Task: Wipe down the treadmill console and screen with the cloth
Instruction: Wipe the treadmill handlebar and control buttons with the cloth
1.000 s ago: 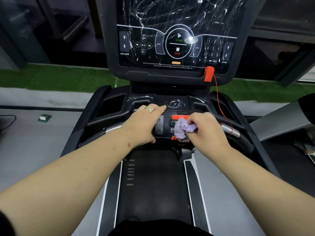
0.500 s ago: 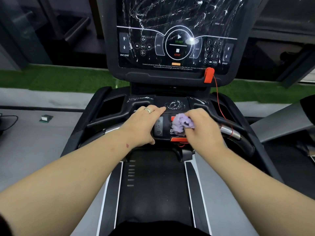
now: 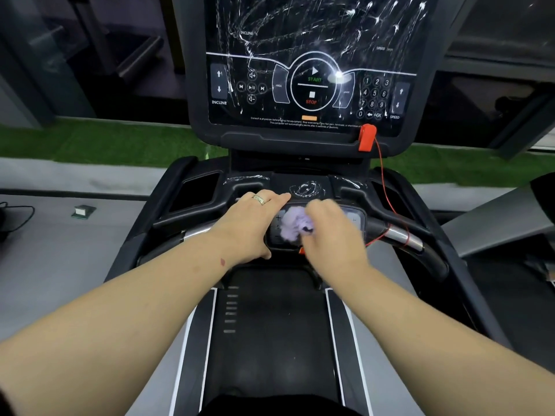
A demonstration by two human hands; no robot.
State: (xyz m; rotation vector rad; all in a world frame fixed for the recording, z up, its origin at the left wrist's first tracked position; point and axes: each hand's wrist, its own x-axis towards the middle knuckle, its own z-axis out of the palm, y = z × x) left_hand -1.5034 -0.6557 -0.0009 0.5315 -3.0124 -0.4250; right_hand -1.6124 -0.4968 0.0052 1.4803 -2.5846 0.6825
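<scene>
Partway: right hand clutches crumpled lilac cloth on lower console panel; left hand rests flat; streaked black touchscreen unwiped

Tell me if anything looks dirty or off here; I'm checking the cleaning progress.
Yes. The screen is covered in white streaks and swirls, not yet wiped. Similar smears mark the console ledge just beyond the purple cloth the right hand grips.
</scene>
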